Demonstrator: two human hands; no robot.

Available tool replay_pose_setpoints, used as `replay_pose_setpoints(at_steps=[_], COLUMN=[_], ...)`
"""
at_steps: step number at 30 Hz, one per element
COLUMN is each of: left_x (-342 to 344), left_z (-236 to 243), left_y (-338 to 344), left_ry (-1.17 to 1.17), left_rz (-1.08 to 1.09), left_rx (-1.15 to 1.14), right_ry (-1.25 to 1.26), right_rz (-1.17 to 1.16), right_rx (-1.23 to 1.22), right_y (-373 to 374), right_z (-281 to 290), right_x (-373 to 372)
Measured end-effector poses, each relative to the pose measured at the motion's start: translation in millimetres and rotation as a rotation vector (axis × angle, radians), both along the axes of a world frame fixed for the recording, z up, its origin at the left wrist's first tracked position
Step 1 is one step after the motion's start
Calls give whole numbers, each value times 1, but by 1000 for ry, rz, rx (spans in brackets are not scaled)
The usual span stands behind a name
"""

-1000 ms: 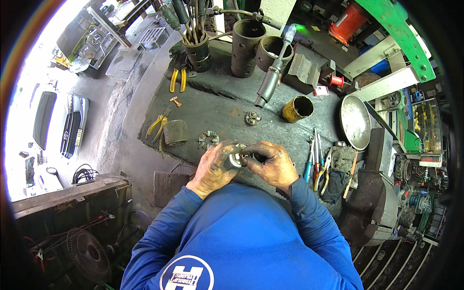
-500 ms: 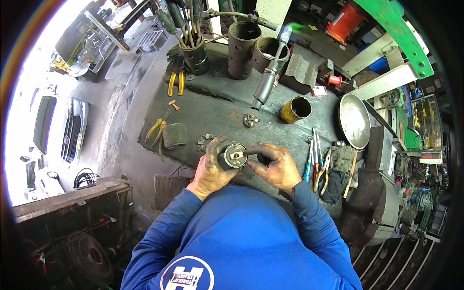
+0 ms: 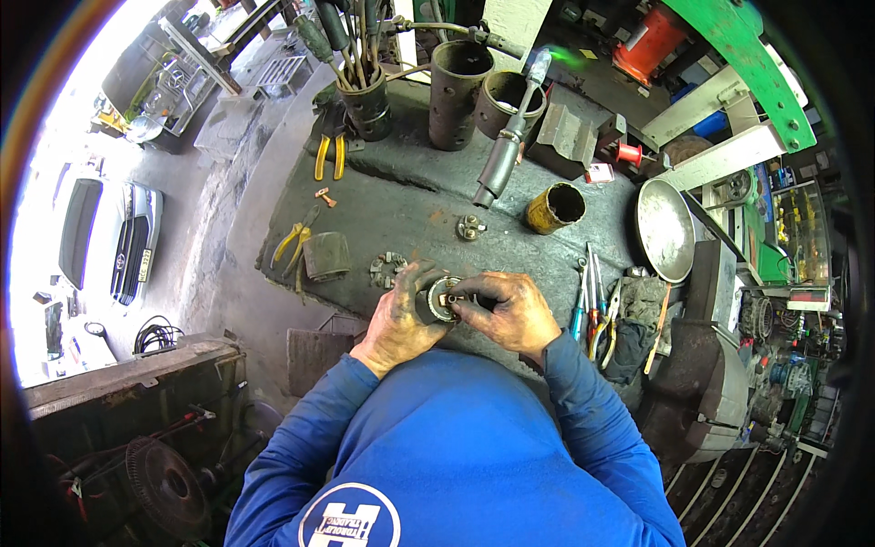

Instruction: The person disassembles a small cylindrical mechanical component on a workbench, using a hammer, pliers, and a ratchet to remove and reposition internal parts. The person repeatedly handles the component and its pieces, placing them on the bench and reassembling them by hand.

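My left hand [image 3: 401, 314] is wrapped round a dark cylindrical metal part [image 3: 432, 306], its open end tilted toward the right. Inside the pale rim of that end, my right hand [image 3: 512, 314] pinches a small metal piece [image 3: 453, 299] between thumb and fingers. The fingertips partly cover this piece, so its full shape is hidden. Just beyond my left hand, a round metal fitting [image 3: 389, 269] lies on the dark workbench [image 3: 401, 214]. Farther out sits a smaller metal fitting [image 3: 470, 228].
A torch-like metal tool [image 3: 501, 164] slants over the bench, green flame at its far end. Yellow-handled pliers [image 3: 292, 244] and a dark cup [image 3: 326, 256] stand left; a yellow cup [image 3: 555, 209], screwdrivers [image 3: 594, 301] and a metal pan [image 3: 664, 230] are right.
My right hand has moved slightly left, its fingers now over the cylinder's end. The cylinder has tipped from facing up to facing right, and the small piece is now pinched.
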State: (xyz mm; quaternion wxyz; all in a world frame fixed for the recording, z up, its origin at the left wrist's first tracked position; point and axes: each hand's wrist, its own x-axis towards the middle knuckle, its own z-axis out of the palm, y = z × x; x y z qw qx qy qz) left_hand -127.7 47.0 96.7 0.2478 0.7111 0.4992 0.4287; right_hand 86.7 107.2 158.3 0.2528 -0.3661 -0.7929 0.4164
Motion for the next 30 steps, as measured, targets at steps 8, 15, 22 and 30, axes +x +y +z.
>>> replay_pose_setpoints(at_steps=[8, 15, 22, 30], left_x=[-1, -1, -1, -1], left_z=[-8, -12, -9, -8], left_y=[-1, -2, -2, -3], left_ry=[-13, -6, 9, -31], left_rz=[-7, -46, -58, -72], left_rx=[8, 4, -5, -38], right_ry=[3, -11, -18, -11], right_rz=[-4, 9, 12, -7], right_rx=[-41, -40, -14, -94], right_y=[-1, -1, 1, 0], right_z=[5, 7, 2, 0], right_x=[1, 3, 3, 3])
